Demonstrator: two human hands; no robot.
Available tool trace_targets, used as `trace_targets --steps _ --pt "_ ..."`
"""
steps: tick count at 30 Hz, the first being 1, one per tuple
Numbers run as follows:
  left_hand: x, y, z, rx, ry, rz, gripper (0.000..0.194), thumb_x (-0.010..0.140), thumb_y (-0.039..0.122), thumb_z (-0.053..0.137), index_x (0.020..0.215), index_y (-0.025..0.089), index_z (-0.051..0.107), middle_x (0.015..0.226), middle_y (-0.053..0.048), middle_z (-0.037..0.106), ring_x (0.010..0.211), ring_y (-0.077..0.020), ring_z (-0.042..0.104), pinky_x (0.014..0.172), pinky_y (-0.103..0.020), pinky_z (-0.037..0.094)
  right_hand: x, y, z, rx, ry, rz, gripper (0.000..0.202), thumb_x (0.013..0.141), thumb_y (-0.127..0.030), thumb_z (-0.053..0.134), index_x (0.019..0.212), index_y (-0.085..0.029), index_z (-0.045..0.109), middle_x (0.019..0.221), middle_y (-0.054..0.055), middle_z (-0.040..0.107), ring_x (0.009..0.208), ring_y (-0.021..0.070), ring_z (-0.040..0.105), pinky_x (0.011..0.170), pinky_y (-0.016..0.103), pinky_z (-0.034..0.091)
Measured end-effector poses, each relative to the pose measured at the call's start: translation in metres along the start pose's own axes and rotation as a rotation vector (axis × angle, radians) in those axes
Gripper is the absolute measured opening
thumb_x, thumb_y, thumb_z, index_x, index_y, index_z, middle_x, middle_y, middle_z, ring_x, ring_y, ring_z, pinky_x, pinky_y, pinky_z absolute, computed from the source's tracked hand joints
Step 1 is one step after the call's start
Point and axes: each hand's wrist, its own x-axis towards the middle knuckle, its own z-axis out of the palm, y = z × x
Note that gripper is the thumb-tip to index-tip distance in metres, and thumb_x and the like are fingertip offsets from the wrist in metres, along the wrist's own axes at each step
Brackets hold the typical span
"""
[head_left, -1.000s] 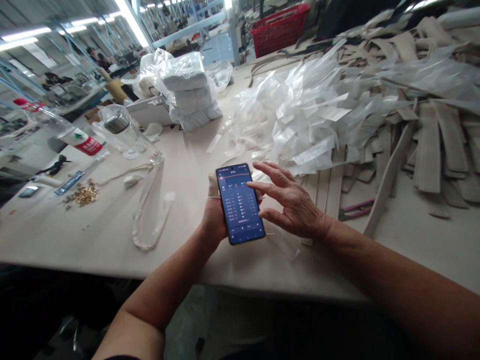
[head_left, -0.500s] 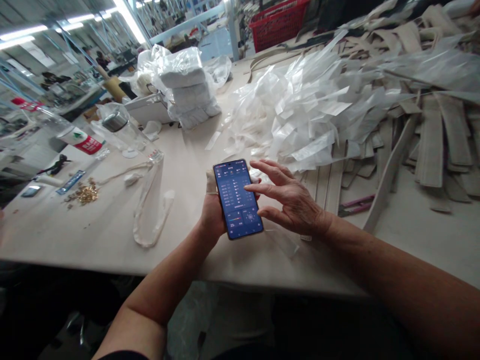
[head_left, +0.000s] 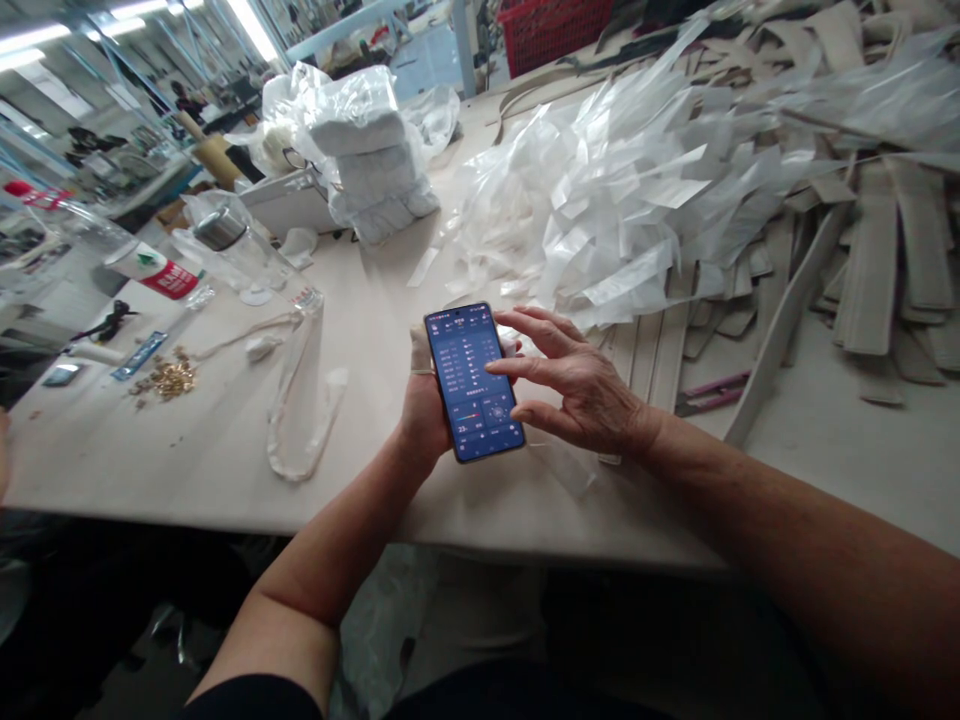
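A smartphone [head_left: 474, 385] with a lit blue screen of small rows and panels is held over the front part of the table. My left hand [head_left: 426, 415] grips it from behind and the left side, with a pale covering on the thumb. Over the right edge of the screen, my right hand [head_left: 574, 378] has its fingers spread, the index fingertip on or just above the glass. Whether it touches, I cannot tell. Behind the phone lies a heap of clear plastic bags [head_left: 585, 210].
Beige strips [head_left: 870, 270] are piled at the right, near purple-handled scissors [head_left: 712, 392]. At the left are a plastic bottle [head_left: 157, 270], a glass jar [head_left: 240, 245] and small gold metal pieces [head_left: 171, 375]. Wrapped white bundles [head_left: 367, 150] and a red basket [head_left: 551, 35] stand farther back.
The whole view has shifted a little, so the table's contents sit slightly higher. The phone's screen content has scrolled up slightly. Both hands keep nearly the same pose.
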Motion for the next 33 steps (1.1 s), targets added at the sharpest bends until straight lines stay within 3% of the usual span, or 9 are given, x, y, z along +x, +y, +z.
trace_targets --steps 20,27,33 --pt "0.001 -0.002 0.004 0.006 0.006 -0.052 0.088 0.094 0.082 0.028 0.134 0.014 0.067 0.121 -0.016 0.074 0.121 -0.0353 0.068 0.098 -0.049 0.059 -0.001 0.003 0.001 -0.017 -0.028 0.051 0.054 0.095 -0.069 0.056 0.124 -0.026 0.074 0.158 0.007 0.048 0.15 0.0328 0.038 0.122 0.058 0.035" --pt "-0.001 -0.002 0.009 0.026 0.049 -0.082 0.093 0.094 0.083 0.022 0.133 0.011 0.066 0.115 -0.018 0.075 0.116 -0.0363 0.07 0.096 -0.05 0.06 -0.001 0.003 0.002 -0.054 -0.022 0.057 0.064 0.097 -0.072 0.048 0.132 -0.021 0.069 0.159 0.012 0.045 0.151 0.0331 0.036 0.125 0.057 0.031" --pt "-0.003 0.0 0.01 0.064 0.039 -0.074 0.095 0.094 0.083 0.018 0.135 0.011 0.064 0.113 -0.018 0.076 0.115 -0.0359 0.071 0.096 -0.05 0.06 -0.001 0.002 0.002 -0.052 -0.018 0.064 0.066 0.097 -0.074 0.048 0.136 -0.024 0.065 0.16 0.011 0.045 0.152 0.0331 0.035 0.124 0.058 0.032"
